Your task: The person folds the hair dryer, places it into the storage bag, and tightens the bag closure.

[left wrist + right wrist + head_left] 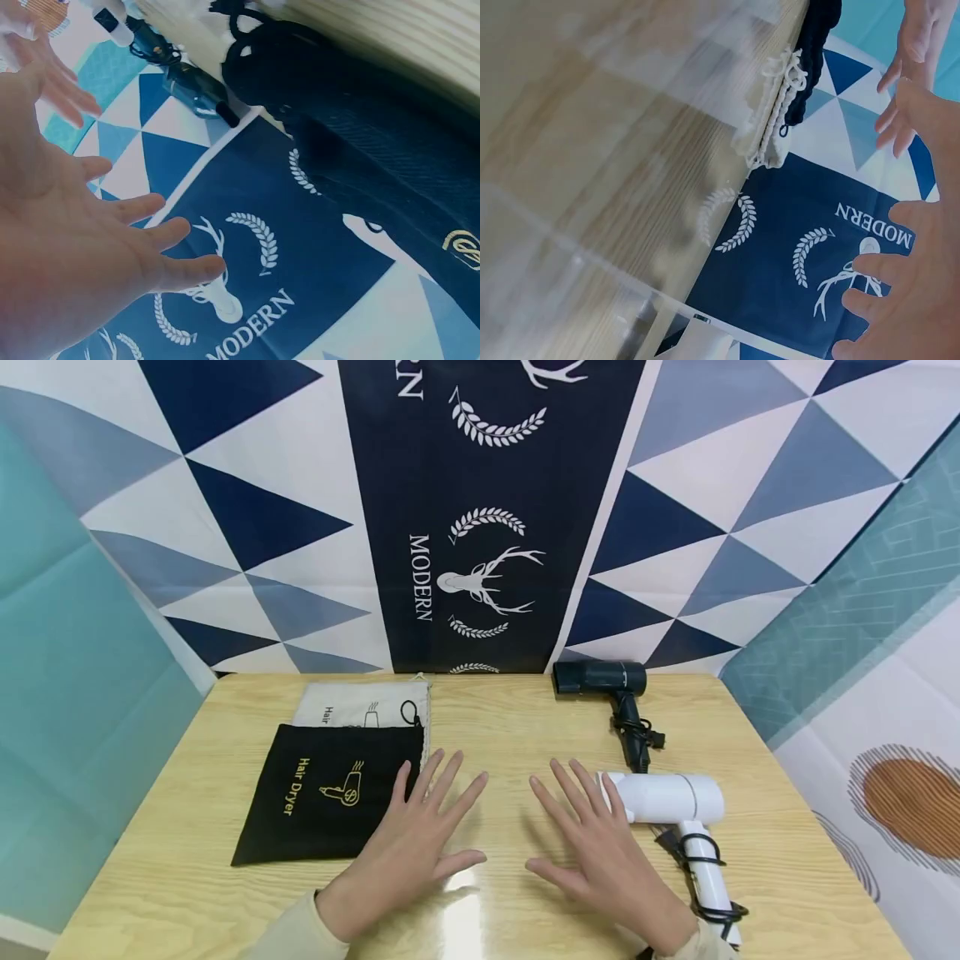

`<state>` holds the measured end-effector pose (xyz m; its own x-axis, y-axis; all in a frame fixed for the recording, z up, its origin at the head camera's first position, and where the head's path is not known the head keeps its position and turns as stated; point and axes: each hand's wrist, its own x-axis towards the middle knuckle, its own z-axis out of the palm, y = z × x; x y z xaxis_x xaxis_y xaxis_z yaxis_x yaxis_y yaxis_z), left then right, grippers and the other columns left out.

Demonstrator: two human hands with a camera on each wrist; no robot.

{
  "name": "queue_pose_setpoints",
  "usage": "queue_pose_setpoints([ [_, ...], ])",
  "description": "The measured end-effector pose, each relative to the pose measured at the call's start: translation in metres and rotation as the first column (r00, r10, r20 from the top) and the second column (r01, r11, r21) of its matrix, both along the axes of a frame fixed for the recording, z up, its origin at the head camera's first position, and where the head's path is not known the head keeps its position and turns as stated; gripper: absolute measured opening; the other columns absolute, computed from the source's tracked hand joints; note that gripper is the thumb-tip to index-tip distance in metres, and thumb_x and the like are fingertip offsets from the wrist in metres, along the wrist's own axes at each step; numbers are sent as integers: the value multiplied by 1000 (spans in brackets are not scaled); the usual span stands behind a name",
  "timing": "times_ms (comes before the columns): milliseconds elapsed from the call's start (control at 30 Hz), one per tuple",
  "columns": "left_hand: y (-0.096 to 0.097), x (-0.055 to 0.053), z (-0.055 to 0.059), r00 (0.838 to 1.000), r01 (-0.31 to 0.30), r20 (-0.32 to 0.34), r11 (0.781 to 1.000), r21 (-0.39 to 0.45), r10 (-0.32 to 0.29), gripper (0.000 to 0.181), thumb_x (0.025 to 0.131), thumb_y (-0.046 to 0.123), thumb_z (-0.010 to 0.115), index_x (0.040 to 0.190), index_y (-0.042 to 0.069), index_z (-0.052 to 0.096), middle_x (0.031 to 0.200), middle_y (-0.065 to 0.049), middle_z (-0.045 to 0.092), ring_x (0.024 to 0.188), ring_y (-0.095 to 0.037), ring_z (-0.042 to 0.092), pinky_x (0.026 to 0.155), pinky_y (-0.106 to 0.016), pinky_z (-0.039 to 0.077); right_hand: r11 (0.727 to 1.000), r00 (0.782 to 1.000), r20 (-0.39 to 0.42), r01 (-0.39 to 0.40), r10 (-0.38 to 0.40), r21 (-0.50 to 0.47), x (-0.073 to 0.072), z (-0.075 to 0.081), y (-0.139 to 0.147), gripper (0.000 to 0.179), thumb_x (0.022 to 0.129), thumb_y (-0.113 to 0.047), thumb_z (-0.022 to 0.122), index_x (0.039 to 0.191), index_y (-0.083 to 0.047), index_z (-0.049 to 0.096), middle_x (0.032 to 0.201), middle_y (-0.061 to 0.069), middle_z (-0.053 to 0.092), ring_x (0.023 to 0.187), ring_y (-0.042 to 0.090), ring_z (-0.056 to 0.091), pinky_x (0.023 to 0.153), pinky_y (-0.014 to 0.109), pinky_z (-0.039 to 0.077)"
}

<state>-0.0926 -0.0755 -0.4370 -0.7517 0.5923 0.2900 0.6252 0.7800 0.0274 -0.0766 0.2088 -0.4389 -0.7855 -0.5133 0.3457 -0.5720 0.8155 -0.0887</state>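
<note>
Both hands hover over the wooden table with fingers spread and hold nothing. My left hand (408,839) is nearest the black drawstring pouch (315,797), which has a gold hair dryer print and lies partly over a white pouch (360,703). Beside my right hand (603,852) lies a white hair dryer (663,797), its handle wrapped with a black cord; the fingertips overlap its nozzle end in the head view. Farther back rests a black hair dryer (600,677), its cord bundled at the handle. In the left wrist view the black pouch (375,112) fills the upper right.
The wooden table (495,727) ends at a back wall cloth (495,468) with triangles and a deer print. A teal cloth (82,693) hangs on the left, and a patterned cloth (885,710) on the right.
</note>
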Motion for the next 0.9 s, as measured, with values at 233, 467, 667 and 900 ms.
queue_pose_setpoints([
  [233,6,4,5,1000,9,6,999,-34,-9,82,94,69,45,160,28,17,163,-13,20,148,-37,22,114,-65,18,1000,1000,-24,15,-15,2,6,0,4,92,85,-68,62,158,-24,29,165,9,19,148,39,20,111,67,17],
  [467,13,8,12,998,33,50,999,-35,-31,75,97,71,33,159,29,23,160,-12,27,144,-34,29,111,-64,27,999,999,-6,41,-41,-12,12,-1,9,92,88,-68,58,159,-20,25,165,9,19,150,36,16,110,67,19],
  [667,17,9,12,998,53,44,999,-12,-52,73,98,67,36,159,28,24,159,-12,28,143,-34,31,110,-63,30,998,998,51,48,-46,-51,17,0,11,92,87,-59,67,160,-23,23,165,7,20,150,33,19,112,64,20],
  [900,22,9,11,996,75,50,997,-9,-74,68,101,62,36,159,28,24,158,-13,31,141,-34,34,109,-61,34,990,994,105,38,-24,-133,25,2,15,90,89,-49,71,160,-22,22,164,3,22,147,32,28,116,55,18],
])
